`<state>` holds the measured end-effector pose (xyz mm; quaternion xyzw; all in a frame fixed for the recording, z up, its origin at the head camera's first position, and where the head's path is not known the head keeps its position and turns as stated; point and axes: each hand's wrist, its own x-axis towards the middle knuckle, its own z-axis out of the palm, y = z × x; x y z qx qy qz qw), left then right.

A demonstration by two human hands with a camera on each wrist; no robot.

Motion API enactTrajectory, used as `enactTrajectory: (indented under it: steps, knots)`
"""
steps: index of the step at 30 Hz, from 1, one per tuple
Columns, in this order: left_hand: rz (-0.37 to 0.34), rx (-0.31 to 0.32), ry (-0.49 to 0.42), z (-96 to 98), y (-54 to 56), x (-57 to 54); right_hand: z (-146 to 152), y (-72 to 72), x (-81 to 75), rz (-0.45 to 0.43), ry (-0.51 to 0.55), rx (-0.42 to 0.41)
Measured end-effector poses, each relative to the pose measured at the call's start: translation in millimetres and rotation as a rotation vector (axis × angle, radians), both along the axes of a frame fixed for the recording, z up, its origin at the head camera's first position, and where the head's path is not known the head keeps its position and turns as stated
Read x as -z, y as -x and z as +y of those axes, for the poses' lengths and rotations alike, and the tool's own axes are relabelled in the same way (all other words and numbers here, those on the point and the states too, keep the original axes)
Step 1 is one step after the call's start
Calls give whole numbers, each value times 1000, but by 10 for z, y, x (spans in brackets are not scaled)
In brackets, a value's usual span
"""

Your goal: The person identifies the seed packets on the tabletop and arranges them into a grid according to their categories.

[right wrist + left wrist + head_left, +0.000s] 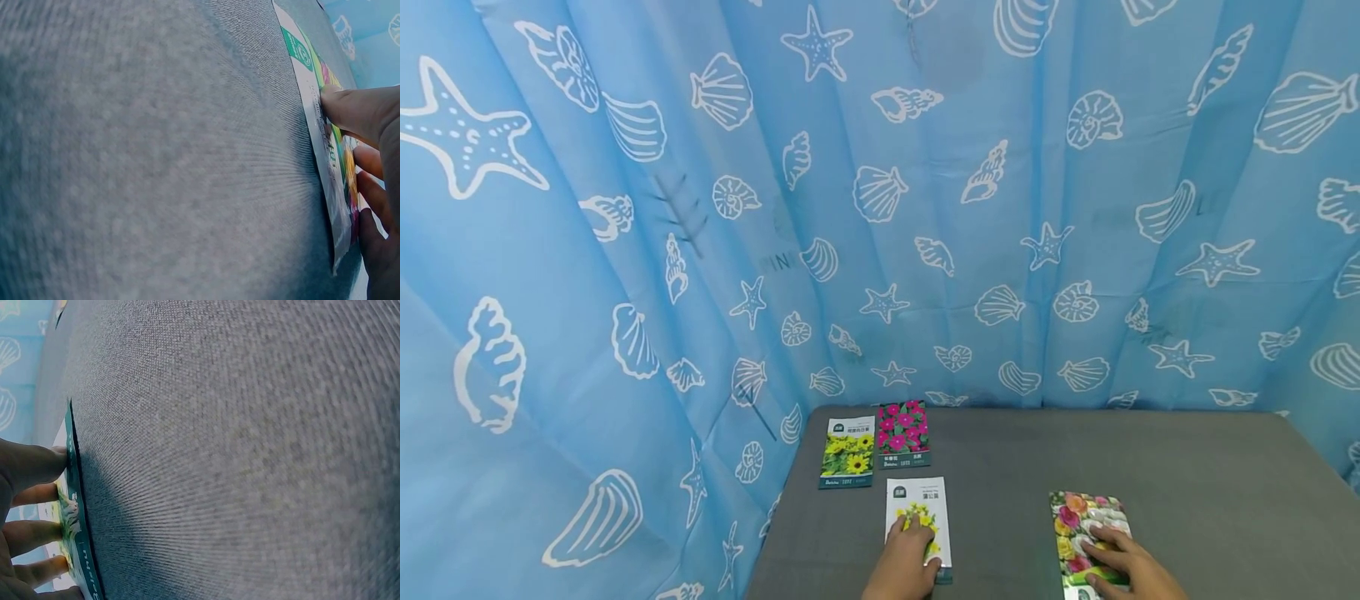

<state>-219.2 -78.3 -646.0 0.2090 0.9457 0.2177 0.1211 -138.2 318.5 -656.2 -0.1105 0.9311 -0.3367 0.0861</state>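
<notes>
My left hand (906, 562) touches a white seed packet with yellow flowers (934, 495), which lies flat on the grey cloth surface. In the left wrist view its fingertips and thumb press on the face of that packet (74, 487), near the dark green edge. Over to the right, my right hand (1129, 568) rests its spread fingers on a seed packet with multicoloured roses (1078, 508). The right wrist view shows the thumb and fingertips on top of this rose packet (312, 103), whose near edge lifts slightly off the cloth. Part of each packet is hidden under the hand.
Behind the left hand lie a yellow sunflower seed packet (847, 454) and a pink flower seed packet (903, 433), side by side. The grey surface (1000, 467) ends at a blue curtain (940, 208) with white shells and starfish, which hangs along the back and left.
</notes>
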Motion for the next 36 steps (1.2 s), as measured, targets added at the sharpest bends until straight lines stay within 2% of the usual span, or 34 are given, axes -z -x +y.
enactTrajectory:
  steps: [11, 20, 25, 28, 32, 36]
  knots:
    - [76, 63, 35, 47, -13, -28, -16, 9, -9, -41, -16, 50]
    - [104, 62, 48, 112, -33, -14, 4, -5, 1, -10, -13, 6]
    - [73, 30, 52, 210, -40, -35, 14, -5, -12, 12, -23, 9]
    - [30, 13, 47, 257, -60, -53, 11, 0, -10, -12, -18, 16]
    - [4, 16, 52, 303, -81, -70, 7, 10, 0, -61, 26, 18]
    - [5, 21, 62, 338, -78, -54, 15, 4, 13, -49, 28, 12]
